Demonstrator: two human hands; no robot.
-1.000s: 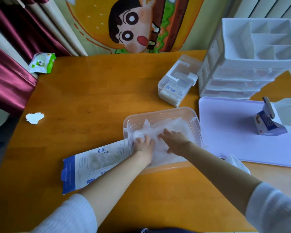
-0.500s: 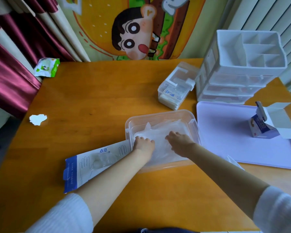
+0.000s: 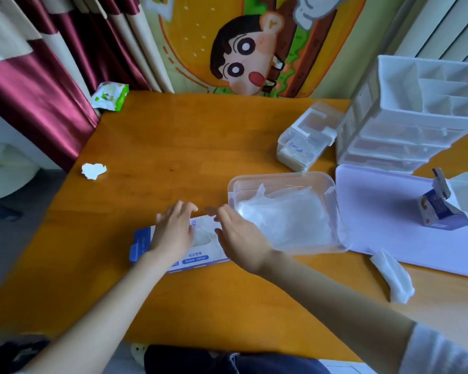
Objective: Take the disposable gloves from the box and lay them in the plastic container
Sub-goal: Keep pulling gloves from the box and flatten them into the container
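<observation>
Table [image 3: 200,147]: glove box [image 3: 197,261] under 2 hands [image 3: 173,233] [image 3: 241,238]

On the glove box [image 3: 200,259], in the lower middle of the frame, small Chinese characters are printed above blue oval labels, but they are too blurred to be read. One blue character at its upper edge is half covered. Print on the small carton [image 3: 441,211] at the right edge is illegible.

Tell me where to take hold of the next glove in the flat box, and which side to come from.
Pinch the crumpled glove film bulging from the opening in the top face of the box, coming straight down. The box lies flat with that opening facing up, showing between the left hand and right hand.
</observation>
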